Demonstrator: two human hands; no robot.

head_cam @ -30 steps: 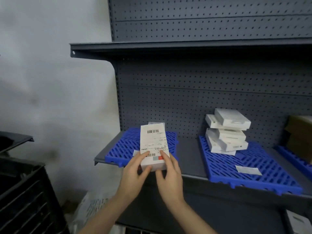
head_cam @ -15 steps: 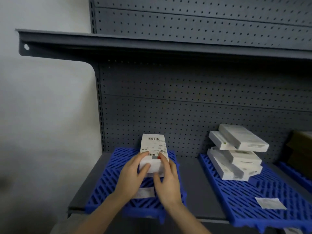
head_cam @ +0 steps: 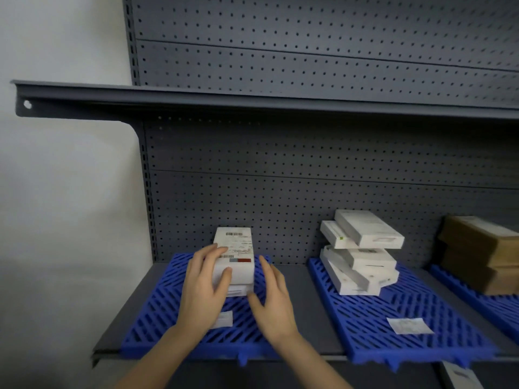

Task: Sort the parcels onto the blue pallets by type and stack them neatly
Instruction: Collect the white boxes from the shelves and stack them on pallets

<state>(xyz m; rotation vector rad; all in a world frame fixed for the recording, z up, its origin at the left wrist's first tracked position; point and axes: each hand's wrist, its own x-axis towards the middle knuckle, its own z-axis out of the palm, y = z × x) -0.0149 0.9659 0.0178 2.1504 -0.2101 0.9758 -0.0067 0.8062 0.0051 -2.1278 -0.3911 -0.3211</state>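
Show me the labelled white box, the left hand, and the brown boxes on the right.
labelled white box [head_cam: 238,246]: head view, on its printed label.
left hand [head_cam: 202,290]: head view, on the back of the hand.
brown boxes [head_cam: 477,249]: head view, on the stack's front face.

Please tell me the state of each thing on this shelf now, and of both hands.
labelled parcel: lies on another white parcel, on the left pallet.
left hand: holds the labelled parcel.
right hand: open, beside the parcel.
white boxes: stacked crooked on the middle pallet.
brown boxes: stacked on the right pallet.
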